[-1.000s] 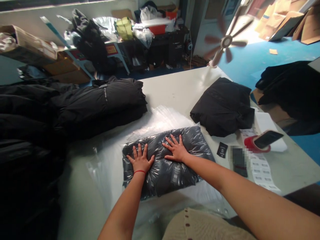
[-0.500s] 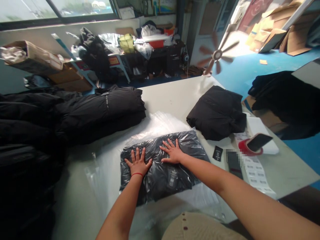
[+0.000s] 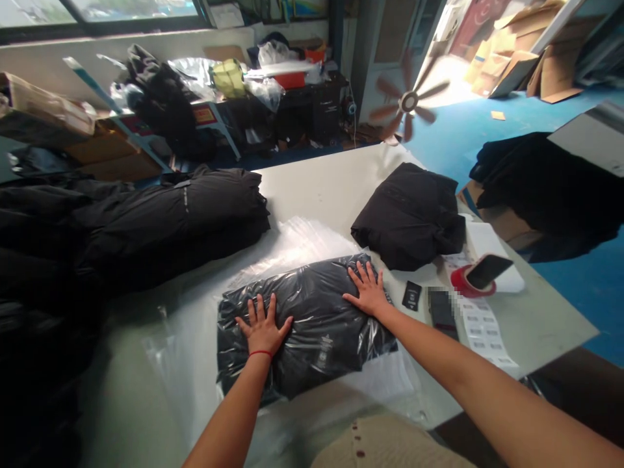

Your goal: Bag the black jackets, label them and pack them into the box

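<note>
A folded black garment in a clear plastic bag (image 3: pixel 316 325) lies flat on the table, with a small pale print showing through near its front edge. My left hand (image 3: pixel 264 328) presses on its left part, fingers spread, a red string around the wrist. Flat on the bag's far right corner rests my right hand (image 3: pixel 366 290), its fingers apart too. Beneath and around the package is a spread of clear plastic bags (image 3: pixel 297 237). Neither hand is closed around anything.
Black garments (image 3: pixel 175 221) are heaped at the left. Another folded black garment (image 3: pixel 409 218) lies at the back right. Beside it are a black tag (image 3: pixel 412 296), a dark phone-like object (image 3: pixel 442 318), label sheets (image 3: pixel 485 335) and a red tape roll (image 3: pixel 461 281) propping a phone. A fan (image 3: pixel 408 102) stands beyond.
My right hand has slid right across the bag to its far right corner. My left hand stays on the left part. The whole view has shifted slightly.
</note>
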{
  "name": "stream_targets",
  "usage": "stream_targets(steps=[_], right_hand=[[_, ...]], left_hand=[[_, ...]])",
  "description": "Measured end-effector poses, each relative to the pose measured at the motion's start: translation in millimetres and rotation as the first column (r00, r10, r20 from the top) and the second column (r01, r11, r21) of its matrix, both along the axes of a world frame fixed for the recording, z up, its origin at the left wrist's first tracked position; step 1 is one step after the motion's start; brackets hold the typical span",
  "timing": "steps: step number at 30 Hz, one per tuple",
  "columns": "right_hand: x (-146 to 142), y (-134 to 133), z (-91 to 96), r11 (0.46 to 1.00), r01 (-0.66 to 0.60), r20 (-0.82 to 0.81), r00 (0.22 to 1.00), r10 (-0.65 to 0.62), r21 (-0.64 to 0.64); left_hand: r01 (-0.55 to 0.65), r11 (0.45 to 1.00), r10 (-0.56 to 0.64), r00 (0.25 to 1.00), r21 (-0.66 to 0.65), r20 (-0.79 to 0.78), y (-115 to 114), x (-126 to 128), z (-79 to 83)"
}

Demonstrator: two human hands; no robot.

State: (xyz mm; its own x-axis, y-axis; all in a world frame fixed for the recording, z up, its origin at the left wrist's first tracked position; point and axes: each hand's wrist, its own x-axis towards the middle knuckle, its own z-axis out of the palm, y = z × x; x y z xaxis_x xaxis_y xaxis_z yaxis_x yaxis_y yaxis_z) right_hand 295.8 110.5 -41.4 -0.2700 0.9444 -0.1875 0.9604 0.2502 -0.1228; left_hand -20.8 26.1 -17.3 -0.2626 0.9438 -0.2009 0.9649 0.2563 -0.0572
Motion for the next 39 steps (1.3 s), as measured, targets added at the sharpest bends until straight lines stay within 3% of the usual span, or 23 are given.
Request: stream_targets(steps=[10, 23, 30, 33, 36, 39], right_hand=[[-4, -3, -13.5, 1.0, 0.006, 0.015, 1.0, -0.006, 0.019], [-7, -1, -17.2, 0.999, 0.033, -0.01, 0.999, -0.032, 0.023], [-10, 9, 11.5, 0.992, 0.036, -0.06, 0.997, -0.043, -0.121], [-12, 9, 28.1, 0.993, 0.038, -0.124, 0.991, -0.052, -0.111], [-5, -5, 37.9, 0.991, 0.134, -0.219, 0.966, -0.137, -0.029], [22, -34, 39.4, 0.953, 0.3, -0.328, 0.906, -0.267, 0.051]], left_hand=[[0.007, 0.999, -0.013, 0.995, -0.052, -0.101, 0, 3, -6.7], [-0.007, 1.0, 0.006, 0.999, -0.014, -0.041, 2, 4, -5.8], [-0.003, 1.0, 0.003, 1.0, 0.011, 0.013, 6, 0, 2.1], [-0.009, 1.0, 0.011, 0.996, -0.023, 0.09, 11, -3, 10.8], [-0.038, 0.999, 0.038, 0.995, -0.005, 0.095, 16, 3, 21.0], [0.021, 0.987, -0.034, 0.996, 0.159, 0.08, 19, 24, 28.7]])
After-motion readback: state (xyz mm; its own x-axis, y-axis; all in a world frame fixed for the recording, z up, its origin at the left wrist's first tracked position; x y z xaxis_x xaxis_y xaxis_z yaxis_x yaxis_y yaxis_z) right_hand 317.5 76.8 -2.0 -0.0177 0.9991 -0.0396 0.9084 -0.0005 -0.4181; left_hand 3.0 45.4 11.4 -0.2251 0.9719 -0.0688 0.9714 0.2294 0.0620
